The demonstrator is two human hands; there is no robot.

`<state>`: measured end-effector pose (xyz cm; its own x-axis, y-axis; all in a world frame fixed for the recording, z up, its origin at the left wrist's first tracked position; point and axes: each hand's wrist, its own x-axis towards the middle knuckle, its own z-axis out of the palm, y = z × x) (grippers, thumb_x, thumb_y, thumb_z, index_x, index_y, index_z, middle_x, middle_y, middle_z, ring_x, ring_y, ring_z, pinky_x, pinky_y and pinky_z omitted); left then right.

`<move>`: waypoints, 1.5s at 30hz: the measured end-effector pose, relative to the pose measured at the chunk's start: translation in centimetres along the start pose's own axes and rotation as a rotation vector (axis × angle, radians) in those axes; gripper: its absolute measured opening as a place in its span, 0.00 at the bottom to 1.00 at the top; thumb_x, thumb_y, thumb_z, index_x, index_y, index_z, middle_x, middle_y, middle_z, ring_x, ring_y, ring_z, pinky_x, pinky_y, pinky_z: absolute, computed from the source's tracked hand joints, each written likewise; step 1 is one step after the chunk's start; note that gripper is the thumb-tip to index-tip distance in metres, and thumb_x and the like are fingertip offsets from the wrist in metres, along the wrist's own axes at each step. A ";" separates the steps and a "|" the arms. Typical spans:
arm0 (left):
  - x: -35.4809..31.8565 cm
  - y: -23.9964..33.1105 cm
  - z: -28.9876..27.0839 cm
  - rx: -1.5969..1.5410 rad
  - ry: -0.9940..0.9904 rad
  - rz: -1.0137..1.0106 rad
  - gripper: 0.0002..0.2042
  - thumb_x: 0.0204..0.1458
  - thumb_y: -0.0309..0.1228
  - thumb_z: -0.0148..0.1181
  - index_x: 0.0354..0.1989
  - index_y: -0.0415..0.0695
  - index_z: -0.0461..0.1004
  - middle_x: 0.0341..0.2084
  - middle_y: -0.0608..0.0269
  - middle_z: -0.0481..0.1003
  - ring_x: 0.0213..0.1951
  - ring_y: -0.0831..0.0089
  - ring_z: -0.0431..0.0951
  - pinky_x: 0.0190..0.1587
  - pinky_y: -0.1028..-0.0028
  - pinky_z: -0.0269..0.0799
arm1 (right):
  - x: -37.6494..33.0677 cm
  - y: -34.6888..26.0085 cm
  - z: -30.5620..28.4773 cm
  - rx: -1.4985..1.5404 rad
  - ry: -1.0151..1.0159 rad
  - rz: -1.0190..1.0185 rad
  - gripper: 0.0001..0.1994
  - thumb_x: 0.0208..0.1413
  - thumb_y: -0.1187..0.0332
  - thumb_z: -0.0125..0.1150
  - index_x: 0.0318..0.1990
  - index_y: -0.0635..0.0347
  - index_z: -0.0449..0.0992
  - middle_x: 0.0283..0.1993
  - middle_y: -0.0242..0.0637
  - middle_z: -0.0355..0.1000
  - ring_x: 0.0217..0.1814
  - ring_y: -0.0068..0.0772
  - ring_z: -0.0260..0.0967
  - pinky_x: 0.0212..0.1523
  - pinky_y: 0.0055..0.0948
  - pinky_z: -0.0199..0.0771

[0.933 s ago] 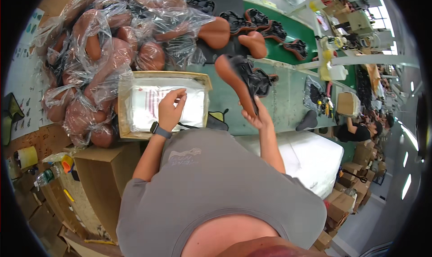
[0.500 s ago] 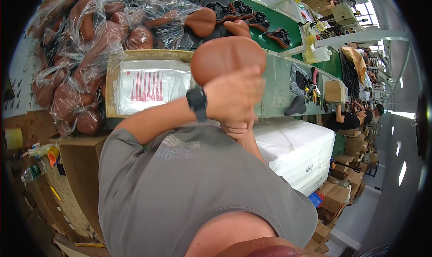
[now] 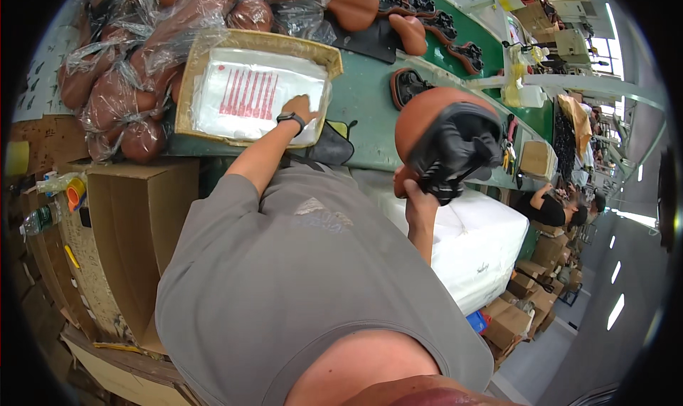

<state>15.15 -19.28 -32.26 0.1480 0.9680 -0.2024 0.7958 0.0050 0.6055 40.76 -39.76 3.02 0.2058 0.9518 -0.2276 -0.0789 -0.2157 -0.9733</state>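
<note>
From where I stand, the bench (image 3: 366, 86) runs across the upper half, and the wrapped pile (image 3: 121, 104) crowds the upper left, close against the box (image 3: 284, 43); slick film over rounded shapes could let a piece slide in. Right of centre is the white bale (image 3: 469, 257). In front of the bench's near edge, partly over that bale, the saddle (image 3: 462, 132) is held up, black underside showing. The right hand (image 3: 420, 196) has its fingers closed round what looks like the narrow end, so the wide end's weight could twist it loose, and a drop might scuff the cover. At upper centre-left, the left hand (image 3: 302, 109) touches the plastic stack (image 3: 242, 97); I can't tell whether its fingers pinch anything. Smooth layers clinging together could come up several at once, and the watch (image 3: 290, 119) might snag one.
</note>
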 end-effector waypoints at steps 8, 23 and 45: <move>-2.6 -1.4 3.2 -0.103 0.215 -0.055 0.12 0.70 0.36 0.59 0.43 0.42 0.84 0.44 0.46 0.83 0.49 0.44 0.83 0.52 0.48 0.79 | -2.0 5.6 -0.2 0.084 -0.008 0.376 0.24 0.63 0.57 0.79 0.57 0.64 0.78 0.45 0.42 0.85 0.40 0.31 0.82 0.40 0.32 0.84; -13.5 5.2 -19.1 -0.519 0.242 0.086 0.05 0.59 0.29 0.77 0.36 0.40 0.89 0.37 0.57 0.87 0.37 0.72 0.85 0.44 0.72 0.78 | 9.7 6.1 10.4 0.424 -0.500 0.474 0.23 0.67 0.72 0.71 0.66 0.68 0.72 0.54 0.52 0.83 0.50 0.45 0.88 0.51 0.39 0.93; -7.3 11.0 -30.7 -2.179 0.086 -0.245 0.11 0.78 0.33 0.57 0.60 0.44 0.80 0.45 0.66 0.85 0.45 0.76 0.85 0.53 0.67 0.84 | 18.8 -0.1 6.4 0.662 -0.343 0.369 0.32 0.61 0.65 0.78 0.68 0.66 0.69 0.52 0.50 0.78 0.48 0.45 0.78 0.48 0.43 0.79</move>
<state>4.86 -18.56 -0.49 0.1081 0.9096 -0.4012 -0.9358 0.2293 0.2678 38.40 -20.44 -0.93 -0.2457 0.8819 -0.4025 -0.6627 -0.4558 -0.5942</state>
